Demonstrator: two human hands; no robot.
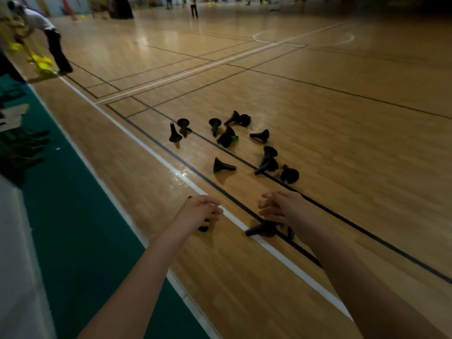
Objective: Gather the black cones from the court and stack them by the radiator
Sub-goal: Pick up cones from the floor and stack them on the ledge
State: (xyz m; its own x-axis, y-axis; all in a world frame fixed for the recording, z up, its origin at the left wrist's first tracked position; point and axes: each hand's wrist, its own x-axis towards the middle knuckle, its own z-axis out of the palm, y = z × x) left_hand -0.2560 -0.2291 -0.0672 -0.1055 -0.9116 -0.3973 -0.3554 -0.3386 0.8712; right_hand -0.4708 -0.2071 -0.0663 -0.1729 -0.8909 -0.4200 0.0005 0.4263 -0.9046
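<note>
On glossy wood floor point(318, 133), flared black cones point(223, 165)

This is an indoor sports hall. A polished wooden floor point(318, 106) stretches far ahead of the left hand point(198, 211) and right hand point(281, 209), crossed by black and white court lines point(156, 152), with a painted circle point(303, 36) far beyond. A green border strip point(73, 216) runs left of the left hand. Just ahead lie scattered black cones point(223, 165); people point(194, 7) stand at the far end.
</note>
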